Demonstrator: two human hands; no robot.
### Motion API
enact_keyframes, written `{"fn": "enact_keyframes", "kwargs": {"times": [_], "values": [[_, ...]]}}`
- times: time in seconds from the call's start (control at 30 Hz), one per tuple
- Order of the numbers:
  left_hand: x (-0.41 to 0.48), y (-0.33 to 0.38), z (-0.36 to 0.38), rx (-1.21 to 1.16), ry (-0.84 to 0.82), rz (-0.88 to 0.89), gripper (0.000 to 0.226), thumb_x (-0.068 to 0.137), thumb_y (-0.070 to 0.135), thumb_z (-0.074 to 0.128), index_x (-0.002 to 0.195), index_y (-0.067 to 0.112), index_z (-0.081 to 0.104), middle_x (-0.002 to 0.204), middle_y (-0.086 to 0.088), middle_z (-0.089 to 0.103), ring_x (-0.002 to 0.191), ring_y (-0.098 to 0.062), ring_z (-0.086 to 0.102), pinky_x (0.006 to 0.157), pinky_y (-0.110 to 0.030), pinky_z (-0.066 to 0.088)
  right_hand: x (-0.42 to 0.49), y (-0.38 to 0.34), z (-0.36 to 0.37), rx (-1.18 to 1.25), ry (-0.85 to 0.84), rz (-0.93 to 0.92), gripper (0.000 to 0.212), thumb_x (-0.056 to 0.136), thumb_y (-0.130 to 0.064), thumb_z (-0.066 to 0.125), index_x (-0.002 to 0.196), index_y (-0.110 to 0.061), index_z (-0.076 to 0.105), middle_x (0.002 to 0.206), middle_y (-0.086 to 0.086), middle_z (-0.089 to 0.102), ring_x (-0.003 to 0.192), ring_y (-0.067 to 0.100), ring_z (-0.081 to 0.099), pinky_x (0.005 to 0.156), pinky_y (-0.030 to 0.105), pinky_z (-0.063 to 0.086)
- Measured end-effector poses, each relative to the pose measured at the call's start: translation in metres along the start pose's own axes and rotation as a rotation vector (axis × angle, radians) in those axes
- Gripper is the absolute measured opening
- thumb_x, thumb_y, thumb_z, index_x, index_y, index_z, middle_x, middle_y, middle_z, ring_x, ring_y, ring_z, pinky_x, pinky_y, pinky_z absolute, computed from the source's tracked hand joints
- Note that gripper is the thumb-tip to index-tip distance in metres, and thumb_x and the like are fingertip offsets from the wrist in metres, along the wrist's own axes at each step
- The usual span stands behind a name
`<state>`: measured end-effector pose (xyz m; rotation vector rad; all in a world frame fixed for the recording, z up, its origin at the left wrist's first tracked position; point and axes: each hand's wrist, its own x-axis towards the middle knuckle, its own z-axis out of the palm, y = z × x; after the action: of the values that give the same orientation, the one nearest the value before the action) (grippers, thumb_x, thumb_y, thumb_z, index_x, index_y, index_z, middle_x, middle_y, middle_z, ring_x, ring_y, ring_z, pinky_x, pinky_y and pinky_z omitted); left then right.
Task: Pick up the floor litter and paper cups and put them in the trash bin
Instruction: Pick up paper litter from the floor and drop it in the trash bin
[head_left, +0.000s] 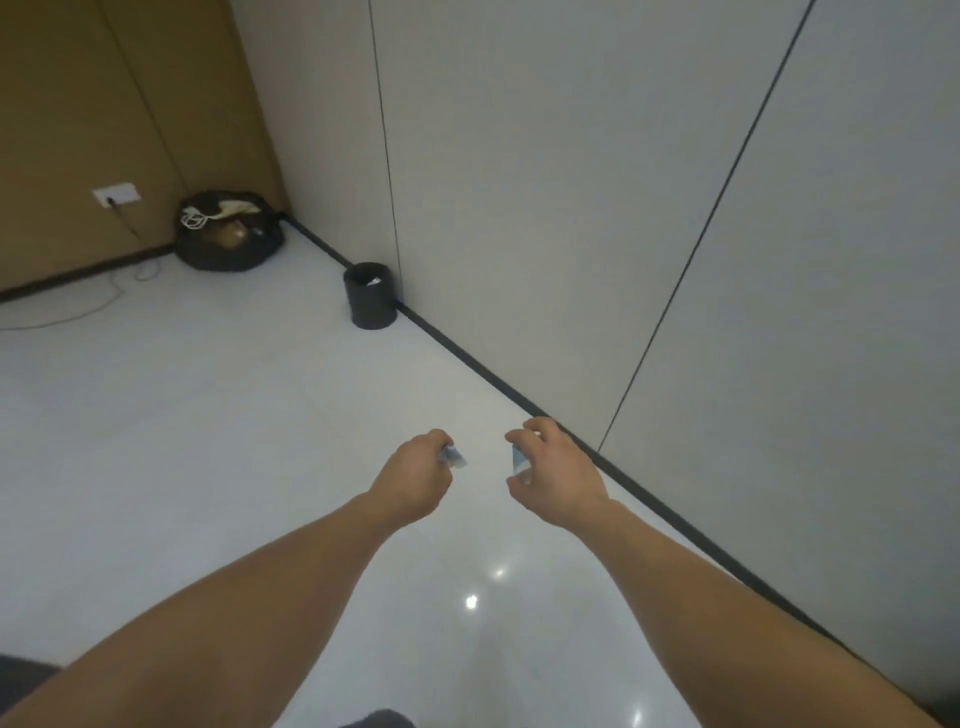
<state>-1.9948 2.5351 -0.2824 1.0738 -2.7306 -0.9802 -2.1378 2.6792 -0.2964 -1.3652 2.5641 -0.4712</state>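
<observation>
**Item 1: crumpled scrap** (453, 456), blue and white. It pokes out of the finger side of the left hand (410, 480), on the side facing the trash bin (371, 296). It is held in the air well short of the bin, nearer the camera. The print is too blurred to read.

**Item 2: blue-and-white piece** (518, 460). It sits upright between the thumb and curved fingers of the right hand (558, 467), also well short of the bin and to the right of Item 1. The two items are near each other but apart. No lettering is legible.

**Left hand:** fist-like, knuckles up, fingers curled tight round the scrap. The bare forearm reaches out towards the bin.

**Right hand:** back of the hand up, with the fingers arched over the piece and the thumb under it in a loose pinch. The forearm runs roughly parallel to the left one.

**Trash bin:** dark and cylindrical, standing upright on the pale glossy floor (208, 415) against the dark skirting (467, 366) of the grey panelled wall (571, 208). Something pale shows inside its mouth. No label is visible.

**Beyond the bin, to its left:** a black sack (228, 254) sits in the corner, open, with pale and brown contents. Further left of the bin is a white wall socket (117, 196) on the tan wall, and a cable (78, 312) trails from it across the floor.
</observation>
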Motion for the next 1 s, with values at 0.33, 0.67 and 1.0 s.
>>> {"fn": "enact_keyframes", "kwargs": {"times": [0.33, 0.67, 1.0], "values": [[0.147, -0.092, -0.08, -0.031, 0.069, -0.107, 0.033, 0.092, 0.009, 0.043, 0.124, 0.012, 0.053, 0.115, -0.011, 0.061, 0.096, -0.028, 0.06, 0.078, -0.032, 0.047, 0.203, -0.06, 0.031, -0.055, -0.092, -0.158, 0.056, 0.085, -0.033, 0.063, 0.138, -0.028, 0.046, 0.142, -0.005, 0.034, 0.121, 0.02, 0.046, 0.091, 0.03, 0.046], [0.302, -0.17, -0.176, -0.045, 0.095, -0.149, 0.033, 0.093, 0.009, 0.042, 0.124, 0.014, 0.053, 0.113, -0.009, 0.06, 0.092, -0.026, 0.06, 0.071, -0.028, 0.045, 0.384, -0.126, 0.046, -0.041, -0.108, -0.177, 0.056, 0.085, -0.035, 0.063, 0.138, -0.03, 0.046, 0.143, -0.006, 0.033, 0.122, 0.02, 0.046, 0.092, 0.031, 0.047], [0.491, -0.196, -0.225, -0.052, 0.136, -0.23, 0.033, 0.092, 0.008, 0.043, 0.122, 0.017, 0.054, 0.115, -0.008, 0.061, 0.091, -0.024, 0.061, 0.074, -0.029, 0.049, 0.595, -0.127, 0.054, 0.0, -0.123, -0.243, 0.055, 0.085, -0.033, 0.063, 0.138, -0.029, 0.046, 0.143, -0.006, 0.034, 0.122, 0.019, 0.046, 0.091, 0.03, 0.044]]}}
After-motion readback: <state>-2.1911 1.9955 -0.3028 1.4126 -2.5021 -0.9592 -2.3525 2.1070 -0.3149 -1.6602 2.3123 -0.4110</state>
